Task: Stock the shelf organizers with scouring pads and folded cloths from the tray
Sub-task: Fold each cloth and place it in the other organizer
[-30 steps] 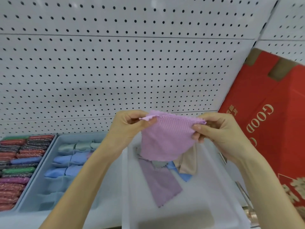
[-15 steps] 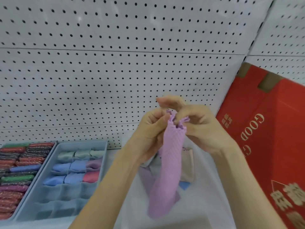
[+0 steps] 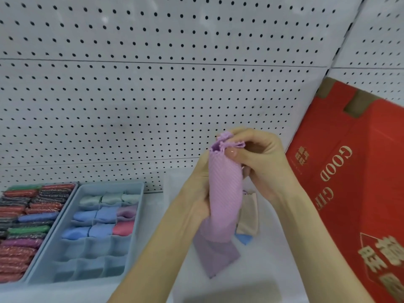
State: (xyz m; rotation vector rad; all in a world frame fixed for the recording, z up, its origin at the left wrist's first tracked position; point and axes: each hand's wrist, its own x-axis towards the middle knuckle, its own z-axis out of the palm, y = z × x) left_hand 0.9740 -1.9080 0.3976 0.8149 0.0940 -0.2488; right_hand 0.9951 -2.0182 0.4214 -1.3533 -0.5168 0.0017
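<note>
the right thumb and fingers point(image 3: 234, 153) were curled in tight, pinching the bunched, frilly top edge of the lilac cloth point(image 3: 225, 193), which hung down in a narrow folded strip from the right hand point(image 3: 262, 165). the left hand point(image 3: 195, 196) lay against the strip's far side; its fingers were hidden behind the fabric, so i couldn't tell whether they gripped it or only steadied it. the cloth hung above the clear tray point(image 3: 273, 272), whose walls were hard to make out; a purple cloth point(image 3: 218, 258), a beige one point(image 3: 248, 213) and a blue corner point(image 3: 243, 239) lay in it, partly covered. to the left sat the blue organizer point(image 3: 109, 186), with folded cloths point(image 3: 100, 215) in its back compartments, and beside it scouring pads point(image 3: 28, 228), cut off at the edge. a red box point(image 3: 354, 193) stood at the right.
</note>
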